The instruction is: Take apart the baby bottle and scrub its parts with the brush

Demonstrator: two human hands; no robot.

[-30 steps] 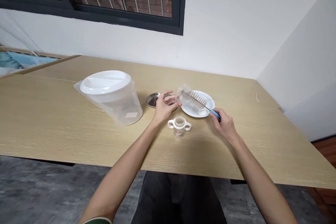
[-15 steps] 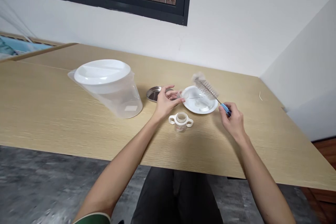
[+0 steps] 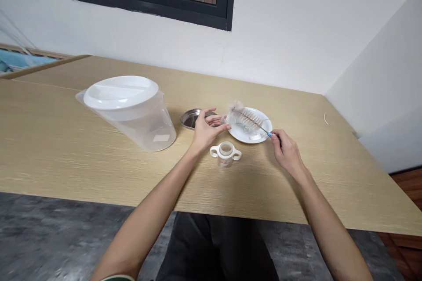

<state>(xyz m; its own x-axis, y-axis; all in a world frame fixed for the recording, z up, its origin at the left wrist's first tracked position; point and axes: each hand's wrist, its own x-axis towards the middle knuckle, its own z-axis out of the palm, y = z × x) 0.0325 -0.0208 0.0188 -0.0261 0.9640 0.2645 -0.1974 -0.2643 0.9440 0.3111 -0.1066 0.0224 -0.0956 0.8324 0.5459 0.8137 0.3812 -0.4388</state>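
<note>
My right hand (image 3: 286, 151) grips the blue handle of a bristle brush (image 3: 249, 118), whose head hangs over a white bowl (image 3: 267, 119). Between the thumb and fingers of my left hand (image 3: 207, 131) is a small clear cup-like piece (image 3: 227, 120), beside the bowl's left rim and close to the brush tip. Something clear and white lies in the bowl. A small bottle (image 3: 226, 153) with two white handles and an open top stands in front of the bowl. Behind my left hand sits a round metal dish (image 3: 189, 119), partly covered by it.
A large translucent pitcher (image 3: 141, 127) with a white lid stands on the wooden table (image 3: 99, 167) at the left. A thin pale strip (image 3: 325, 118) lies at the far right. The wall and a dark-framed window (image 3: 227, 0) are behind the table.
The brush has moved left and down, its tip now near the clear piece in my left hand. My right hand has shifted slightly left. The view has shifted a little.
</note>
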